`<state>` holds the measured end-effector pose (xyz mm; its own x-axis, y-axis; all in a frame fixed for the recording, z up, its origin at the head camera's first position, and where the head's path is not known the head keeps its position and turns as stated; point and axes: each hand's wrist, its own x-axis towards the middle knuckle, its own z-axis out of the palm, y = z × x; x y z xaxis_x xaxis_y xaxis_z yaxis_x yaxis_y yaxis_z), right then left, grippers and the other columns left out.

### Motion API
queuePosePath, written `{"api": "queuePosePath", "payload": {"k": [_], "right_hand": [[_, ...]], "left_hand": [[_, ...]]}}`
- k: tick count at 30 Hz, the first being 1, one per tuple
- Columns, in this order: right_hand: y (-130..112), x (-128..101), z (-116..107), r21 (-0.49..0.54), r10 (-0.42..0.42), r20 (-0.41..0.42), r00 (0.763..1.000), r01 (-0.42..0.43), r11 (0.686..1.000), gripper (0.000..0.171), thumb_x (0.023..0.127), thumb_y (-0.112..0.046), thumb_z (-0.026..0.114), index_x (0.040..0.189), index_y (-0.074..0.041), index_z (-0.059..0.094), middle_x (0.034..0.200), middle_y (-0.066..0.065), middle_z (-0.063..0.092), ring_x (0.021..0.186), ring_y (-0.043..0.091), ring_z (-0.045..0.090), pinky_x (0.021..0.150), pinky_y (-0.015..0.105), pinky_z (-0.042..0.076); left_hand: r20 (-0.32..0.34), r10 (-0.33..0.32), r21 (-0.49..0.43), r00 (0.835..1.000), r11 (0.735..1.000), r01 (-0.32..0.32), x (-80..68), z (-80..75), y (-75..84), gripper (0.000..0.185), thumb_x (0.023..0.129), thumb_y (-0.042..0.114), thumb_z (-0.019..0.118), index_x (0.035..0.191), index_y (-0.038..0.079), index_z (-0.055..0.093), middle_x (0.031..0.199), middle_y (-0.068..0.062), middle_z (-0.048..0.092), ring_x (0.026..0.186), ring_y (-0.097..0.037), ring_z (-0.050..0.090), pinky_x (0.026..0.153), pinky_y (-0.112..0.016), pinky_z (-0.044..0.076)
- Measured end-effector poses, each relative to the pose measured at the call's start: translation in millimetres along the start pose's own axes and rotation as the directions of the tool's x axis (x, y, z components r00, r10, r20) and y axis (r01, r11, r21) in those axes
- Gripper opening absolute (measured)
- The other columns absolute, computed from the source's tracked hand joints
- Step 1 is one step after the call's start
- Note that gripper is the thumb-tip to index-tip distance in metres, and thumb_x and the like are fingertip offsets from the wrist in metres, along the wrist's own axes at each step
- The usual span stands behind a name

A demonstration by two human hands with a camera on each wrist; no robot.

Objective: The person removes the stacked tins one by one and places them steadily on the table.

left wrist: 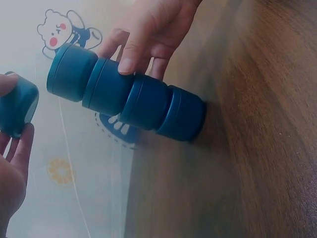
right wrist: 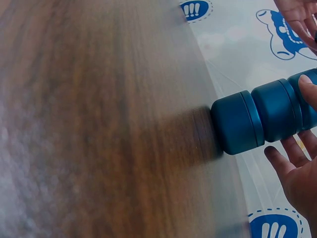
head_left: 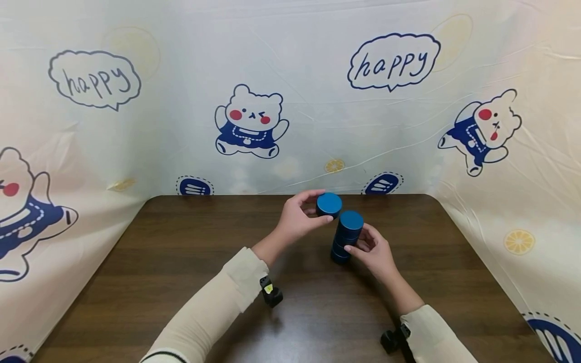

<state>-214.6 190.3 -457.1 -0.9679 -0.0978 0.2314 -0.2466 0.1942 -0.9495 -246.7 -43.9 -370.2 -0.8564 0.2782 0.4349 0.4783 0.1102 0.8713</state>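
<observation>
A stack of four blue lidded canisters stands on the desk, toward its far side. The wrist views show rounded lower edges, so each canister seems to sit on a base narrower than its lid, with nothing visible locking one to the next; a sideways knock could probably slide a layer out of line or bring the column down.

A fifth blue canister is off the desk, near the top of the stack, with a gap between them in the left wrist view. The left hand holds it between thumb and fingers. If that canister swung across at this height, it could clip the top one; if it were set down off-centre, the taller column would lean. Its smooth-looking side could also slip from such a fingertip hold.

The right hand steadies the stack, thumb on one side and fingers on the other, around the upper middle. The top canister looks less well braced than those below, and too hard a squeeze might push one layer out.

A small camera on the left wrist hangs clear of the stack, so snagging seems unlikely.
</observation>
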Motion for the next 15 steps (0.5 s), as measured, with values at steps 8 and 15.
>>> {"api": "queuePosePath", "payload": {"k": [8, 15], "right_hand": [[-0.5, -0.9, -1.0, 0.013, 0.0, -0.001, 1.0, 0.0, 1.0, 0.063, 0.083, -0.009, 0.079, 0.137, -0.004, 0.047, 0.129, 0.018, 0.056, 0.115, 0.029, 0.057, 0.095, 0.031, 0.048], [-1.8, -0.7, -1.6, 0.006, 0.019, 0.006, 1.0, -0.019, 1.0, 0.064, 0.083, -0.011, 0.079, 0.138, -0.004, 0.046, 0.13, 0.019, 0.055, 0.118, 0.033, 0.056, 0.097, 0.036, 0.047]], "left_hand": [[-0.025, 0.001, 0.021, 1.0, 1.0, -0.001, -3.6, -4.4, -3.1, 0.055, 0.077, 0.008, 0.083, 0.128, 0.009, 0.062, 0.124, -0.006, 0.062, 0.111, -0.02, 0.06, 0.09, -0.034, 0.054], [-0.042, -0.025, 0.026, 0.999, 0.999, 0.026, -6.5, -7.8, -7.4, 0.056, 0.076, 0.007, 0.084, 0.128, 0.007, 0.062, 0.124, -0.007, 0.062, 0.111, -0.022, 0.059, 0.09, -0.033, 0.054]]}}
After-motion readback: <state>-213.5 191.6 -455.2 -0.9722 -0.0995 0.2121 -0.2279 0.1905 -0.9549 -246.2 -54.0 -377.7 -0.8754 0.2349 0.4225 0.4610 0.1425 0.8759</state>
